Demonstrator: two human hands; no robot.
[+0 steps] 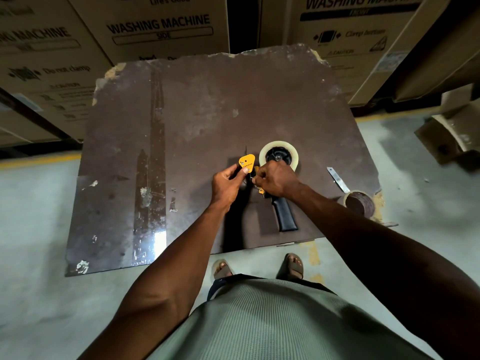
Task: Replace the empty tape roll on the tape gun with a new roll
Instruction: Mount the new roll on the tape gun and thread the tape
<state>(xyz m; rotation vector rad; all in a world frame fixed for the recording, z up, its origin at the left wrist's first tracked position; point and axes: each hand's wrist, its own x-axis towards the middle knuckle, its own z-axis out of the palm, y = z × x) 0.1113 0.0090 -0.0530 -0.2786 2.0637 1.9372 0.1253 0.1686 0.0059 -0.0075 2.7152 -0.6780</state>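
Observation:
The tape gun (pixel 284 214) lies on the brown table (pixel 181 126), black handle pointing toward me. A full clear tape roll (pixel 278 153) sits on its black hub. My left hand (pixel 227 184) pinches the gun's yellow front plate (pixel 246 161) between thumb and fingers. My right hand (pixel 276 179) is curled over the gun's body just below the roll; what its fingertips hold is hidden. The empty cardboard core (pixel 359 202) stands at the table's right edge.
A loose strip of tape (pixel 337 179) lies on the table right of the gun. Large washing machine cartons (pixel 161 24) stand behind the table. Folded cardboard (pixel 452 133) lies on the floor at the right. My sandalled feet (pixel 258 267) are at the near edge.

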